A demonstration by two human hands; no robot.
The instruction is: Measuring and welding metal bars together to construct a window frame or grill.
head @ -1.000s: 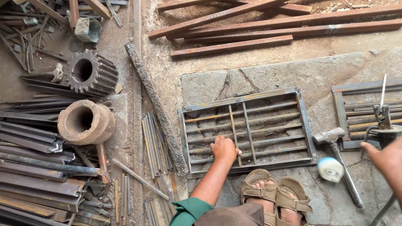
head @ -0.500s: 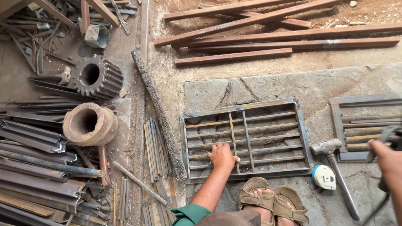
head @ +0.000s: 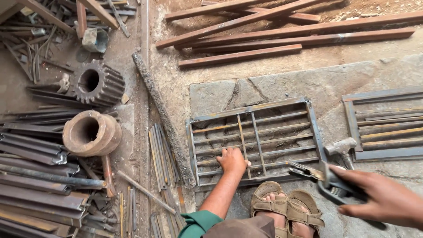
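A flat steel grille (head: 308, 115) of thin horizontal bars in an angle-iron frame lies on a stone slab. My left hand (head: 232, 161) rests palm down on its near bars, beside two upright cross bars (head: 248, 132), fingers spread. My right hand (head: 379, 196) is at the lower right, closed around a dark clamp-like holder (head: 324, 180) whose jaws point left over the grille's near right corner. A hammer (head: 343, 146) lies just beyond that corner.
A second grille (head: 383, 125) lies at the right edge. Long rusty angle irons (head: 282, 42) lie across the top. To the left are a rough rod (head: 163, 119), loose thin rods (head: 162, 158), a gear (head: 98, 83), a rusty sleeve (head: 90, 132) and stacked steel sections (head: 35, 180). Sandalled feet (head: 286, 211) are below the grille.
My right hand has come in from the right edge, carrying the clamp-like holder to the grille's near right corner. A round white-and-blue object beside the hammer is now covered. My left hand stays put.
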